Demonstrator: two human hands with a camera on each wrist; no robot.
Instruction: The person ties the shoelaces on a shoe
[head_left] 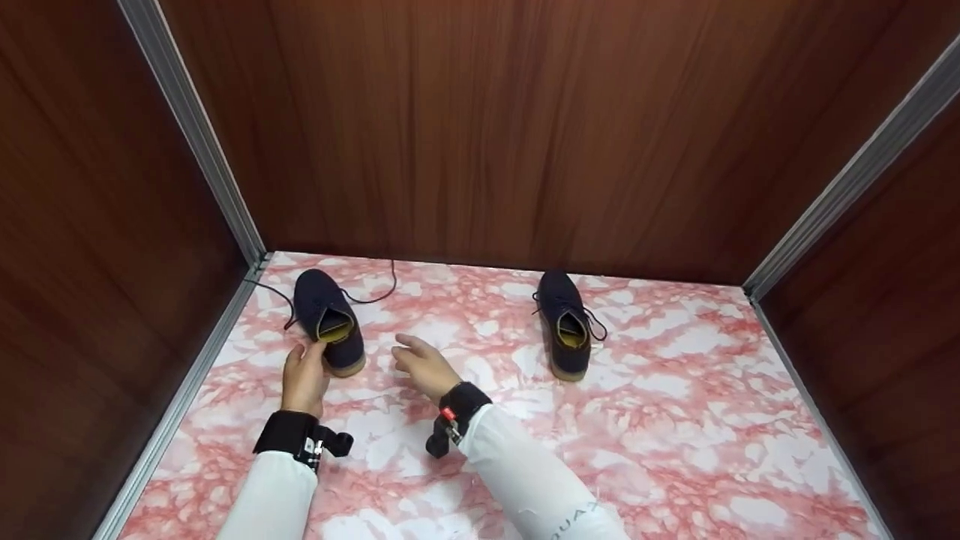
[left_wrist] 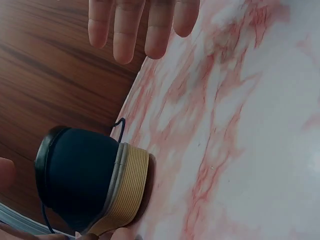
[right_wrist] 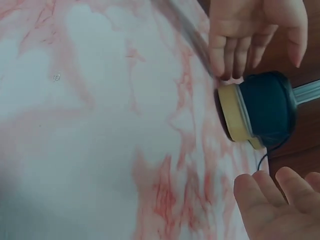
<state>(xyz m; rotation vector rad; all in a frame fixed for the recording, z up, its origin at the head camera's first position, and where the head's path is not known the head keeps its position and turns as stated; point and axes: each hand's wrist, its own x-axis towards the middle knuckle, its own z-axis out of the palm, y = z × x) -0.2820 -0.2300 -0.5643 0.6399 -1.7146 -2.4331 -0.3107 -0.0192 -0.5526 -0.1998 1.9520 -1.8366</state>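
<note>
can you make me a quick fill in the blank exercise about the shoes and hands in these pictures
1. Two dark blue lace-up shoes stand on a pink and white ____-patterned surface.
2. The left hand touches the heel of the left shoe, whose lace lies ____.
3. The right hand is open and holds ____.
4. The right shoe stands apart from both hands, near the ____ wooden wall.

Missing words: marble; untied; nothing; back
</note>
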